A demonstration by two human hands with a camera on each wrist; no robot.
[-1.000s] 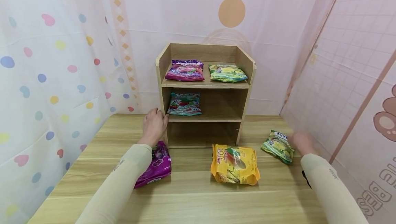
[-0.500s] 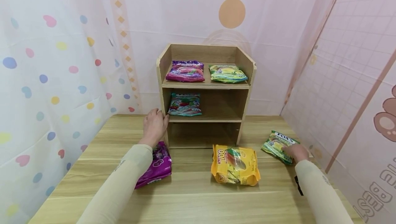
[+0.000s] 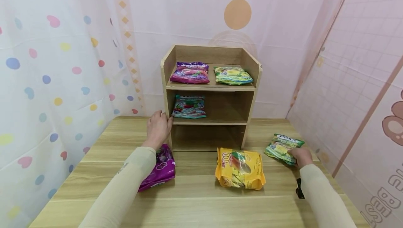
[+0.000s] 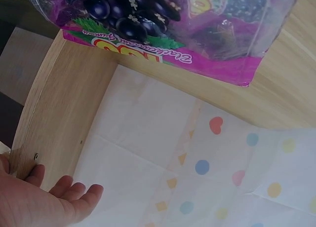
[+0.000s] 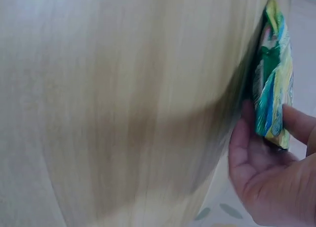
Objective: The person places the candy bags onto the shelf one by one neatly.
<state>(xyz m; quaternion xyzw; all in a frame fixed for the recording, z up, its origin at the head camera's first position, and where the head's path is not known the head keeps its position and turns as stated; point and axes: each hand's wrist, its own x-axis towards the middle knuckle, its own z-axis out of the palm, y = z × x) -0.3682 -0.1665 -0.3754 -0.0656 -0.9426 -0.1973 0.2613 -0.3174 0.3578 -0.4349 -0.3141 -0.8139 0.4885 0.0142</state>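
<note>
My right hand (image 3: 303, 156) holds the near right corner of a green and yellow candy bag (image 3: 279, 149) at the right of the table. In the right wrist view the thumb lies on one face of the bag (image 5: 272, 84) and the fingers curl under the other. My left hand (image 3: 156, 130) grips the left side panel of a small wooden shelf (image 3: 211, 123), thumb at its front edge. In the left wrist view one finger touches the panel (image 4: 81, 96), while the others hang loosely curved. A purple blackcurrant candy bag (image 3: 160, 172) lies below the left hand, partly hidden by the forearm.
A yellow mango candy bag (image 3: 240, 168) lies before the shelf. On the top board sit a purple bag (image 3: 190, 73) and a yellow-green bag (image 3: 233, 75); a teal bag (image 3: 189, 107) stands on the middle one. Patterned curtains (image 3: 352, 81) border the table.
My right hand has come in from the right and taken hold of the green candy bag, which has shifted slightly. My left hand stays on the shelf's side.
</note>
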